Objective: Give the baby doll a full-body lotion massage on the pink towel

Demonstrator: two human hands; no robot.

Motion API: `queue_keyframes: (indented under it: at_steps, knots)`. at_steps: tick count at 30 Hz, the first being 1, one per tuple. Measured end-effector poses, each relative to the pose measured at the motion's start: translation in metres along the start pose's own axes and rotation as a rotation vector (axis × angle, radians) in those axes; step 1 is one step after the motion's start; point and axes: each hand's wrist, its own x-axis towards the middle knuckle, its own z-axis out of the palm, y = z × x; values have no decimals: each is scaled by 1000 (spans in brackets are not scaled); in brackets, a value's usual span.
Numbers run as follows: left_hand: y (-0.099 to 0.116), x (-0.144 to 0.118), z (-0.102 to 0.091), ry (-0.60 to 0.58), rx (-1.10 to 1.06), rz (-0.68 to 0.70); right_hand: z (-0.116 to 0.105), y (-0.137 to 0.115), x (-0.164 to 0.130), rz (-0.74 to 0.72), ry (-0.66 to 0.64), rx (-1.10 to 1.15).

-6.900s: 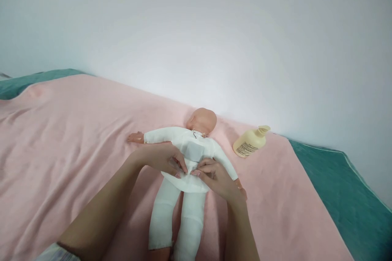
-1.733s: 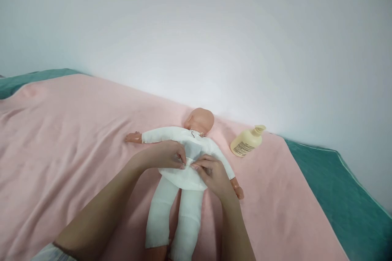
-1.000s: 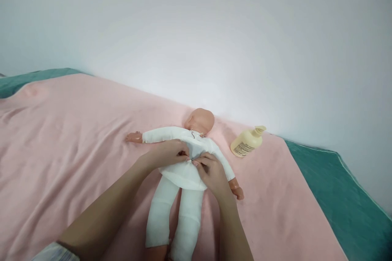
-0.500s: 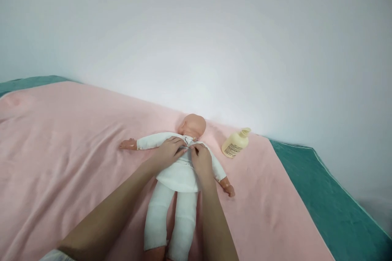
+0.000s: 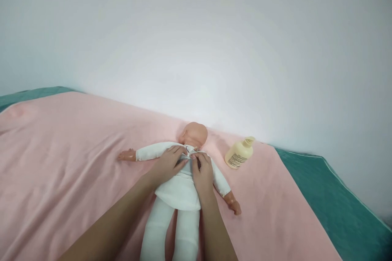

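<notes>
We pinch the doll's (image 5: 180, 175) white top just below its neck, left hand (image 5: 168, 164) and right hand (image 5: 200, 172) fingertips meeting. The doll lies on the pink blanket (image 5: 61, 163). It seems light and soft-bodied; thin cloth wants small pinches.

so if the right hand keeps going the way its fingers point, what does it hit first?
Probably the doll's head: the right hand lies on the doll's chest, fingers aimed up at the neckline. The wall lies beyond.

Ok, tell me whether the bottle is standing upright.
No, the bottle lies on its side on the pink blanket, right of the doll.
</notes>
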Motion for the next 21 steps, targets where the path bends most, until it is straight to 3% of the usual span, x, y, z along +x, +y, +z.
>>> queue_keyframes:
  at_steps: [7,16,21]
  knots:
    - [-2,-1,2,-25,-18,-70,0,1,5,17,-128,21]
    - [-2,-3,5,18,-2,-43,1,2,0,-5,-52,25]
    - [-2,-3,5,22,-8,-58,2,5,2,4,-109,-22]
